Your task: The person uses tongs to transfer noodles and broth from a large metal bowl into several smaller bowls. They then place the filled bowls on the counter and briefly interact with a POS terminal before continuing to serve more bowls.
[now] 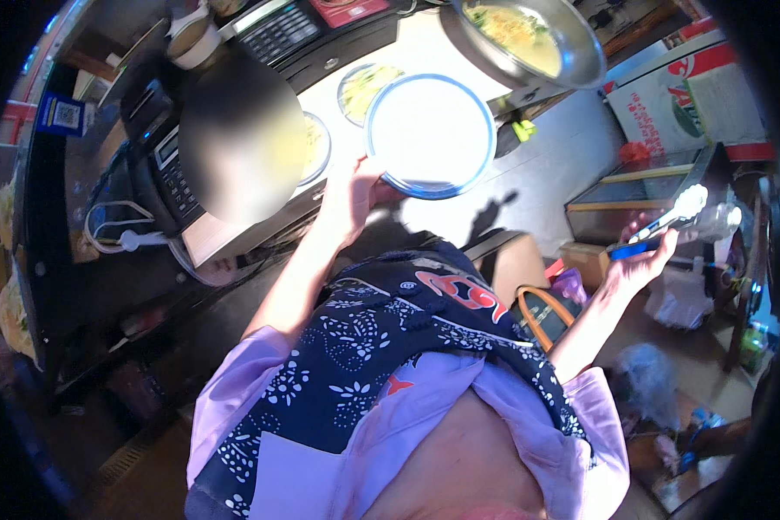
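Note:
My left hand (357,195) grips the lower left edge of a round white dish with a blue rim (431,136). Strong light washes out the dish's inside, so its contents cannot be told. Out to the right, my right hand (643,257) is closed around kitchen tongs (673,218) with a blue grip and pale scalloped ends. Just left of the dish, a plate of pale green shredded food (367,91) rests on the light counter (422,49). A second plate (318,146) is partly covered by a blurred oval patch.
A large metal bowl (578,52) of mixed food stands at the counter's far right. A black keypad machine (175,169) and a calculator-like keypad (276,32) sit at left and back. A cardboard box (517,260) and a dark bag with orange handles (546,315) are below, between my arms.

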### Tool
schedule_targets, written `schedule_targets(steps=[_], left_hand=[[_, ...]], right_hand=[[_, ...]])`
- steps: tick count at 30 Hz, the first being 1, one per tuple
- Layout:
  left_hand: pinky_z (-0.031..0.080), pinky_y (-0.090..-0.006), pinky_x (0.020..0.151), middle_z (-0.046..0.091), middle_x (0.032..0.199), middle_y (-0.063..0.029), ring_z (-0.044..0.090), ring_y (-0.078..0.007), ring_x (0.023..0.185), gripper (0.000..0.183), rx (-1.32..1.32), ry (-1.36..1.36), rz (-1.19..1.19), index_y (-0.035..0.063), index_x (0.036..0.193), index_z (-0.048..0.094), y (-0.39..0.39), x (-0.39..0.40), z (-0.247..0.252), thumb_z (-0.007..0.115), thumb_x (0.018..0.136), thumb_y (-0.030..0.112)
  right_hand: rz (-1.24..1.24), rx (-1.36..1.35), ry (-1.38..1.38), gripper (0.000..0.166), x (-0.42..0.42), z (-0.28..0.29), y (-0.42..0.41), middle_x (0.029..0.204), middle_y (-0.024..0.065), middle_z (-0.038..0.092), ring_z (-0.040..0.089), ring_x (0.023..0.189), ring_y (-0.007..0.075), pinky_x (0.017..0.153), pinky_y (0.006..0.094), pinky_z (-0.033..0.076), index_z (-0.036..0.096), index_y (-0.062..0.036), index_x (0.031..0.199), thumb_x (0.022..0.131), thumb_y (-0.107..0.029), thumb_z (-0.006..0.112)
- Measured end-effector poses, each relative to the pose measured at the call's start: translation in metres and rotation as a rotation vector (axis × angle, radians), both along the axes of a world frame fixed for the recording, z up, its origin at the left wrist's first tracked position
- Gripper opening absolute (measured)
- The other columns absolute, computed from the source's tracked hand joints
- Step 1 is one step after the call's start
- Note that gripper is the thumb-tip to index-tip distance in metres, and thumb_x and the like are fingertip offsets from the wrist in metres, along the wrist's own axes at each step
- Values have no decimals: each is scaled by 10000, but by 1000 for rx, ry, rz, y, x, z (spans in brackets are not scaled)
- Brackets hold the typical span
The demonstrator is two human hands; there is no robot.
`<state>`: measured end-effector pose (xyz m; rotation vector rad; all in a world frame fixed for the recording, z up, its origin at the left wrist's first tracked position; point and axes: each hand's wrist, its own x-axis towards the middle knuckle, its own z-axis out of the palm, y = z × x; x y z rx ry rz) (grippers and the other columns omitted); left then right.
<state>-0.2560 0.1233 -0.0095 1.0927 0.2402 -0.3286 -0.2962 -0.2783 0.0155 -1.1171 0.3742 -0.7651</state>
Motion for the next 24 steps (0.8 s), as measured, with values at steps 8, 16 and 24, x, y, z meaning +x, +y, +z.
schedule_targets(steps=[8, 16, 24], left_hand=[[593, -381, 748, 646, 1043, -170, 677, -231, 842, 387, -81, -17, 98, -66, 1217, 500, -86, 63, -48, 528, 940, 202], [626, -327, 709, 665, 1002, -179, 701, -224, 827, 353, -107, -23, 242, -78, 1206, 500, -82, 83, -30, 534, 936, 146], [589, -323, 743, 670, 1012, -111, 676, -170, 851, 338, -38, -64, 257, -19, 1228, 542, -66, 145, -21, 507, 954, 177]], right_hand=[[145, -269, 154, 418, 67, -1, -107, 941, 58, 624, 569, 709, 100, 577, 213, 449, 569, -40, 1136, 825, -277, 713], [343, -681, 386, 702, 178, 16, -68, 1017, 45, 626, 599, 888, 114, 780, 252, 484, 516, 0, 1338, 732, -176, 824], [222, -1644, 740, 704, 266, 50, -48, 984, 137, 644, 644, 937, 296, 802, 402, 511, 603, -80, 1249, 630, -335, 821]])
